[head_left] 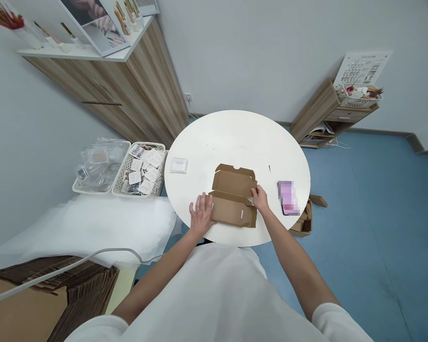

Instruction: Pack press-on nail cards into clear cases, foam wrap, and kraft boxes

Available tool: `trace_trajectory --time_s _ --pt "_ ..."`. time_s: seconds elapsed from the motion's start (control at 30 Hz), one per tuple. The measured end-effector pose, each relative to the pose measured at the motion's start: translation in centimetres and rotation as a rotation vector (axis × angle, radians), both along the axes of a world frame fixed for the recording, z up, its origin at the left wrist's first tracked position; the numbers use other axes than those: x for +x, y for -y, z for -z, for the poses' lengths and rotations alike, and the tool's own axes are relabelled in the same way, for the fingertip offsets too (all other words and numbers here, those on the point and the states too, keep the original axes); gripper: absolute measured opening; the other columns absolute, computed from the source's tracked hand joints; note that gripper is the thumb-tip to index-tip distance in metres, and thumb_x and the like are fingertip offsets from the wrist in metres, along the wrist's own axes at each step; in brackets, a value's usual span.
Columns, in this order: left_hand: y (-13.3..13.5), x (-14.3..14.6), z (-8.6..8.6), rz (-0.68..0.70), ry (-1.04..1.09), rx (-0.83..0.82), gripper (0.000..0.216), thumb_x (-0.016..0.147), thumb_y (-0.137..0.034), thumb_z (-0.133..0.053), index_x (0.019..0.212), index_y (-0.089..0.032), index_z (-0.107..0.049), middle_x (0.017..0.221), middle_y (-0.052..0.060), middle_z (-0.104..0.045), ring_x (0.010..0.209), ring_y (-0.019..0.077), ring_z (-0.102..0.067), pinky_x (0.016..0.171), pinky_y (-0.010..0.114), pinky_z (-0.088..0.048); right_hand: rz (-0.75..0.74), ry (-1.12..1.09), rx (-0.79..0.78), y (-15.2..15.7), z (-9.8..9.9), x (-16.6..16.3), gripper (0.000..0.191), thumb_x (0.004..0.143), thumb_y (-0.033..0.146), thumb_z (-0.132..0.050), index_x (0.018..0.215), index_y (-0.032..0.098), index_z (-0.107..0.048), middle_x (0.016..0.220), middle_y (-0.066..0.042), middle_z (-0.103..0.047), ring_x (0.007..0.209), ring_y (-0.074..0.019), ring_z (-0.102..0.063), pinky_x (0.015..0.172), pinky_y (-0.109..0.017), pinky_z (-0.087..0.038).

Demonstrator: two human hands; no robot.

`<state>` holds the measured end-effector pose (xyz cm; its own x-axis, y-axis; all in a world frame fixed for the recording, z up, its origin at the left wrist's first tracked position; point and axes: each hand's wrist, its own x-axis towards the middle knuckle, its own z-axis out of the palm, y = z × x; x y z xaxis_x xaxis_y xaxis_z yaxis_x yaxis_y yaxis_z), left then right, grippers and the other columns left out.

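A brown cardboard mailer box [234, 183], partly unfolded, lies on the round white table [231, 133] in front of me. Its lid panel points away from me and its slotted base panel is on the near side. My left hand [201, 214] rests at the base's left edge with its fingers spread. At the right side, my right hand [259, 197] pinches the cardboard near the fold between lid and base. A small clear plastic case [179, 165] sits on the table's left, and a phone [288, 197] with a blurred pinkish screen lies at the right.
To the left stand a basket of white cards [146, 171] and a tray of clear plastic packaging [102, 164]. Flattened cardboard [28, 304] is stacked at the lower left, below a grey cable [103, 250]. An open carton [305, 223] sits on the floor beyond the table's right edge.
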<state>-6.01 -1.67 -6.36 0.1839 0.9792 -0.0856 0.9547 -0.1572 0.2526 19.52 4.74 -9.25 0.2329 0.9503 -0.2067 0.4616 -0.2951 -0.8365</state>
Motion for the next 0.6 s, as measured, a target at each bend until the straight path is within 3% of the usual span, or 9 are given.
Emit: trace_trajectory --time_s 0.2,0.4,0.53,0.6 --pt "-2.5 2.0 -0.8 0.352 -0.215 -0.045 0.117 0.046 -0.027 -0.077 0.139 -0.015 -0.008 0.145 0.014 -0.001 0.131 0.0291 0.014 0.104 0.05 0.003 -0.105 -0.021 -0.146 -0.3 0.1 0.0 0.026 0.077 0.037 -0.036 0.086 0.019 -0.052 0.085 -0.006 -0.06 0.075 -0.0185 -0.053 0.065 -0.03 -0.041" --pt "-4.0 2.0 -0.3 0.45 -0.204 -0.157 0.115 0.044 -0.037 -0.076 0.138 -0.013 -0.013 0.144 0.014 -0.015 0.132 0.0303 0.004 0.103 0.053 0.004 -0.14 0.003 -0.196 -0.5 -0.2 0.0 0.033 0.078 0.037 -0.037 0.099 0.019 -0.055 0.087 -0.005 -0.062 0.078 -0.0194 -0.055 0.069 -0.031 -0.042" --pt "-3.9 1.7 -0.3 0.438 -0.178 -0.176 0.11 0.046 -0.037 -0.075 0.137 -0.016 -0.016 0.143 0.014 -0.017 0.132 0.0315 0.0 0.102 0.054 0.004 -0.145 0.286 -0.069 0.9 -1.6 -0.3 0.062 0.076 0.045 -0.041 0.13 0.017 -0.029 0.12 -0.012 -0.049 0.107 -0.0262 -0.045 0.086 -0.04 -0.036" --pt "-3.9 1.8 -0.3 0.424 -0.168 -0.182 0.109 0.046 -0.036 -0.075 0.137 -0.017 -0.018 0.144 0.014 -0.016 0.132 0.0321 0.001 0.102 0.054 0.004 -0.334 0.487 0.043 2.2 -2.4 -0.8 0.077 0.072 0.051 -0.046 0.136 0.017 -0.018 0.134 -0.014 -0.034 0.122 -0.03 -0.03 0.096 -0.045 -0.025"
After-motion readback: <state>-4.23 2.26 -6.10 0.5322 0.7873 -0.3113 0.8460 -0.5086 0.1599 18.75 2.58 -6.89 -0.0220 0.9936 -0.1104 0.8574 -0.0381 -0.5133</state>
